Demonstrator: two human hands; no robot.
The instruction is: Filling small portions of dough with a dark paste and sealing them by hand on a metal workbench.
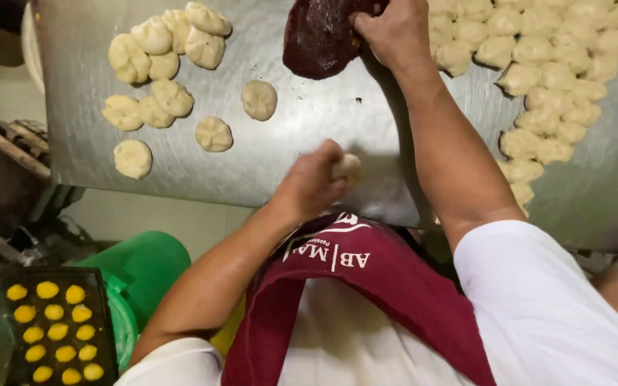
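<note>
Steel tabletop [309, 136] fills the upper frame, scratched and floured. At centre, I see my left hand [312, 182] curled narrowly around a small dough piece [348, 168]; the dough peeks out past the fingertips on the right side of the fist. At top centre, my right hand [388, 32] presses its bent fingers into a dark red filling mass [320, 36], gripping its right edge. Shaped dough balls [159, 78] cluster at upper left, and a larger heap of dough lumps [552, 78] lies at upper right. Lower left holds a black tray of yellow balls [55, 332] beside a green tub [144, 275].
</note>
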